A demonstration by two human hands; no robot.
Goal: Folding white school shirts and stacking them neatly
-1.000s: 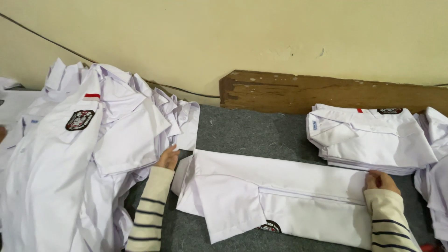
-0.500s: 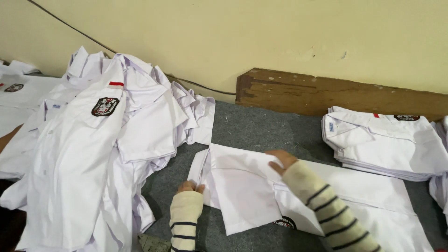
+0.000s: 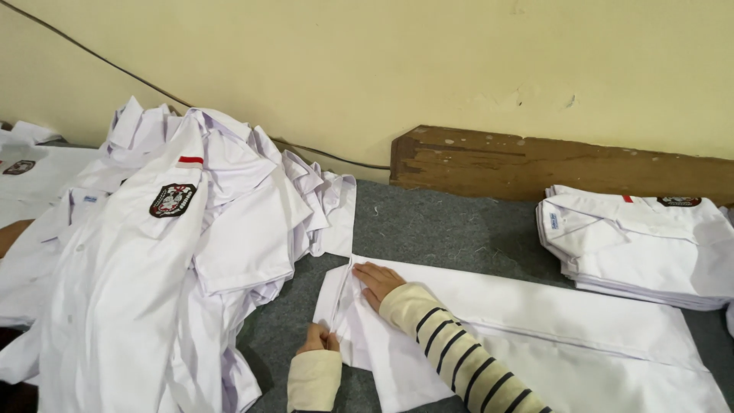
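A white shirt (image 3: 550, 321) lies folded into a long strip on the grey felt surface (image 3: 443, 229). My right hand (image 3: 376, 281), in a cream sleeve with dark stripes, presses flat on the strip's left end. My left hand (image 3: 318, 339) pinches the folded edge of the shirt just below and left of the right hand.
A loose heap of white shirts (image 3: 168, 252) with a black shoulder badge (image 3: 172, 199) covers the left side. A neat stack of folded shirts (image 3: 642, 237) sits at the right. A worn wooden board (image 3: 550, 164) and a thin cable (image 3: 115, 69) run along the yellow wall.
My right hand has crossed from the shirt's right end to its left end. My left hand has dropped to the lower left edge and pinched it. The view has shifted left.
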